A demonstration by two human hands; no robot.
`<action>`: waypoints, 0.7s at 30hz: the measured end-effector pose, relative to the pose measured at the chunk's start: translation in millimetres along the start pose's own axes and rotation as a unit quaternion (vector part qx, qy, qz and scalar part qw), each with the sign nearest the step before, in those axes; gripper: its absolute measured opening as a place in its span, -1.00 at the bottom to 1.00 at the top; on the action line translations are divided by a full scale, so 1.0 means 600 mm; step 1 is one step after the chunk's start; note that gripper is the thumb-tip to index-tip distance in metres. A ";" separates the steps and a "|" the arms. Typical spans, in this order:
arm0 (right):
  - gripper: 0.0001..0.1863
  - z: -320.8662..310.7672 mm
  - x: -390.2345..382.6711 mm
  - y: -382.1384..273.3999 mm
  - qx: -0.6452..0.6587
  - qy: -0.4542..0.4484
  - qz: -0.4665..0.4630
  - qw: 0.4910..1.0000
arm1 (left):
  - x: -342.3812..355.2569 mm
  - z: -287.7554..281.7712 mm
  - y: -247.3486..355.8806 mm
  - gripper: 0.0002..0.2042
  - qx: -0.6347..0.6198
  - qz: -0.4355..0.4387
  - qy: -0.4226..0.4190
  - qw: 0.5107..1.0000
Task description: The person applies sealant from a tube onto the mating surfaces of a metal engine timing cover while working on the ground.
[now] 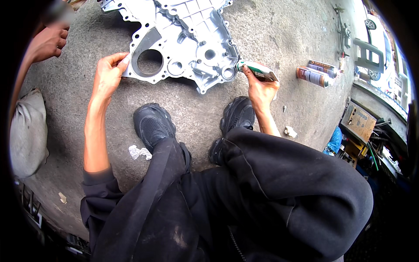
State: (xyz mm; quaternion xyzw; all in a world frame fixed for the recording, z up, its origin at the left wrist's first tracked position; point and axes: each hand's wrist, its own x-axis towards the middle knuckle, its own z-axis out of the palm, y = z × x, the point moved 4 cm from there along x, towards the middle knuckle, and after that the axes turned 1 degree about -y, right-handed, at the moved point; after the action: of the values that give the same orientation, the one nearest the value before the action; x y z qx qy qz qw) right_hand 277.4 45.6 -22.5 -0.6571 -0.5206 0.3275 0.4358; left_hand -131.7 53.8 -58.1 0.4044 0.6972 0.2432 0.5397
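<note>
A large silver cast-metal cover [187, 26], with a big round opening and several smaller bores, lies across the upper middle of the head view. My left hand [109, 74] is closed on its lower left corner, thumb on top. My right hand [262, 91] grips a green, white and dark tube [264, 74], whose tip is at the right rim of the cover; whether it touches the metal I cannot tell. My black shoes [152, 122] and dark-trousered legs are below the cover.
Another person's hand [48, 43] is at upper left, above a grey sack [28, 133]. Two orange-and-silver cans [312, 76] lie on the concrete at right. Crumpled paper [139, 152] lies by my left shoe. A cardboard box [358, 120], blue bag [335, 140] and white car [386, 52] are at right.
</note>
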 end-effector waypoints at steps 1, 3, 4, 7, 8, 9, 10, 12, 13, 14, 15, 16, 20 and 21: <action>-0.75 0.002 -0.001 -0.002 0.004 -0.002 0.003 1.000 | 0.000 -0.001 -0.001 -0.70 -0.002 -0.002 0.001 1.000; -0.75 0.004 -0.002 0.001 0.009 -0.006 0.002 1.000 | 0.000 -0.003 -0.005 -0.71 -0.001 -0.001 0.001 1.000; -0.75 0.004 -0.002 0.003 0.011 -0.008 0.001 1.000 | 0.000 -0.003 -0.006 -0.71 0.000 0.000 0.000 1.000; -0.75 0.005 -0.004 0.004 0.011 -0.009 -0.002 1.000 | 0.000 -0.003 -0.006 -0.71 0.002 0.001 0.000 1.000; -0.75 0.004 -0.004 0.004 0.013 -0.007 0.000 1.000 | -0.001 -0.003 -0.005 -0.71 0.002 0.001 0.000 1.000; -0.75 0.003 -0.005 0.004 0.014 -0.006 0.003 1.000 | -0.001 -0.003 -0.005 -0.71 0.001 0.002 0.001 1.000; -0.75 0.002 -0.006 0.004 0.015 -0.004 0.004 1.000 | -0.001 -0.002 -0.005 -0.71 0.001 0.004 0.001 1.000; -0.75 -0.003 -0.008 0.004 -0.005 -0.003 0.007 1.000 | 0.001 -0.001 -0.004 -0.71 -0.001 0.009 0.001 1.000; -0.75 -0.002 -0.010 0.005 -0.013 -0.005 0.009 1.000 | 0.001 -0.002 -0.005 -0.71 0.000 0.009 0.003 1.000; -0.74 -0.002 -0.011 0.007 -0.008 -0.005 0.010 1.000 | 0.001 -0.003 -0.006 -0.71 0.000 0.008 0.003 1.000; -0.74 -0.001 -0.013 0.009 -0.002 -0.004 0.011 1.000 | 0.000 -0.003 -0.008 -0.71 0.001 0.007 0.004 1.000; -0.73 0.000 -0.014 0.011 0.003 -0.004 0.012 1.000 | 0.000 -0.004 -0.009 -0.71 0.002 0.006 0.004 1.000; -0.73 -0.003 -0.020 0.004 0.004 -0.001 0.024 1.000 | 0.001 -0.002 -0.006 -0.71 -0.001 0.005 0.003 1.000; -0.73 -0.004 -0.021 0.003 0.002 0.000 0.020 1.000 | 0.000 -0.002 -0.004 -0.71 0.000 0.005 0.004 1.000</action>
State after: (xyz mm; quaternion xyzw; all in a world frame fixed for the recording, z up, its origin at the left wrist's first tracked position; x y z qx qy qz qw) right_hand 277.0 32.5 -23.7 -0.6664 -0.5066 0.3374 0.4306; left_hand -133.3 52.7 -59.6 0.4068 0.6974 0.2473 0.5357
